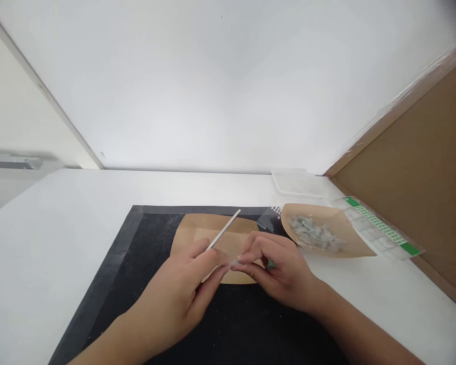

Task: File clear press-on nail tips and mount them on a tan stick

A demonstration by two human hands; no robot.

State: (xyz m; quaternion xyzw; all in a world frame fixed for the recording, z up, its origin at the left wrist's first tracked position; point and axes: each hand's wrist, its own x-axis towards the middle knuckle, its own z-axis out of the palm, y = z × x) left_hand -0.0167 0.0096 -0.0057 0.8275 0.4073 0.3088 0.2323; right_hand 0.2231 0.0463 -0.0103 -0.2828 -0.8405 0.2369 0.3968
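Head camera | above, on person's head | faces forward, down | left hand (184, 284), right hand (281, 266) close | tabletop (79, 228) near | white wall (213, 91) far

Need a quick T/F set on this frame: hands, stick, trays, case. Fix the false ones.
1. The left hand holds a thin white stick. True.
2. The right hand is resting flat and holding nothing. False: its fingertips pinch a small pale piece, meeting the left fingertips.
3. A brown tray lies on the black mat, beneath the hands. True.
4. The tray on the right is bare. False: many small pale pieces are heaped in it.
5. The clear case with the green label is left of the mat. False: it is on the right.
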